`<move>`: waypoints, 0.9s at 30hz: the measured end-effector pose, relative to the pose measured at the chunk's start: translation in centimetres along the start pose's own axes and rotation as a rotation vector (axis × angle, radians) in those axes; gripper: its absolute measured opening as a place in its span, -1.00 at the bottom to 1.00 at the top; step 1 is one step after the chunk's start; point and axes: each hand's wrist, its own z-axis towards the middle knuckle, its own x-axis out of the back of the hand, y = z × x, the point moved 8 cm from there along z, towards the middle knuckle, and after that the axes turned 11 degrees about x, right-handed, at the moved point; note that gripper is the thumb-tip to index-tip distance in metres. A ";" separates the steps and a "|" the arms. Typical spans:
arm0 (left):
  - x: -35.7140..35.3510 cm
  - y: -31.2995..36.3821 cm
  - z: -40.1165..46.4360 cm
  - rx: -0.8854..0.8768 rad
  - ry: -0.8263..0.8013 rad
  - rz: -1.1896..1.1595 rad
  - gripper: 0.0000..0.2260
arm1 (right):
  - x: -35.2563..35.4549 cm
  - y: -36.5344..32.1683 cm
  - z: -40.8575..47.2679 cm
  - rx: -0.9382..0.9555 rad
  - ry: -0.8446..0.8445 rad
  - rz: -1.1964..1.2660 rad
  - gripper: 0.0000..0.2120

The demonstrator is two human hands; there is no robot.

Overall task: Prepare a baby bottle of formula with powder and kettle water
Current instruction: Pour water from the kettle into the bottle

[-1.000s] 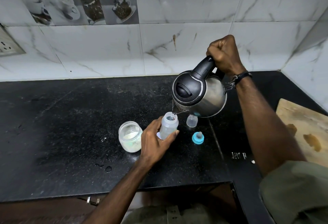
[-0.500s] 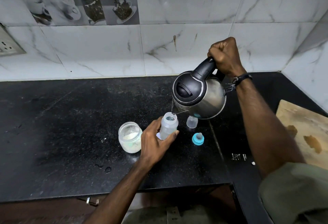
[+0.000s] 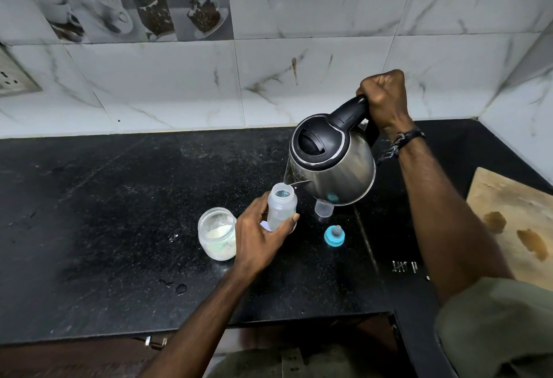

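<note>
My left hand point(image 3: 258, 235) grips the clear baby bottle point(image 3: 281, 208), which stands upright and uncapped on the black counter point(image 3: 104, 213). My right hand point(image 3: 384, 101) grips the black handle of the steel kettle point(image 3: 332, 159). The kettle is tilted left, its spout right over the bottle's mouth, and water shows inside the bottle. An open glass jar of white powder point(image 3: 217, 232) stands just left of my left hand. The blue teat ring point(image 3: 334, 235) and the clear cap point(image 3: 323, 208) lie on the counter to the right of the bottle, the cap partly under the kettle.
A wooden board point(image 3: 514, 225) lies at the right edge of the counter. Small metal bits point(image 3: 404, 266) lie in front of it. A tiled wall runs behind, with a wall socket point(image 3: 12, 78) at far left. Water drops point(image 3: 179, 288) dot the counter's front.
The kettle and both hands have stayed almost in place; the kettle stays tilted over the bottle.
</note>
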 end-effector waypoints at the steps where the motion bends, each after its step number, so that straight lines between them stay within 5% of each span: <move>1: -0.1 0.0 0.1 0.000 -0.001 -0.001 -0.60 | 0.1 0.3 0.1 -0.011 0.012 -0.003 -0.63; 15: -1.9 -1.2 1.4 0.086 -0.025 -0.022 -0.61 | 1.5 4.7 1.8 -0.083 0.247 -0.042 -0.59; 27: -3.3 -3.8 2.8 0.189 0.002 -0.006 -0.53 | -1.0 10.2 2.2 -0.322 0.441 -0.151 -0.58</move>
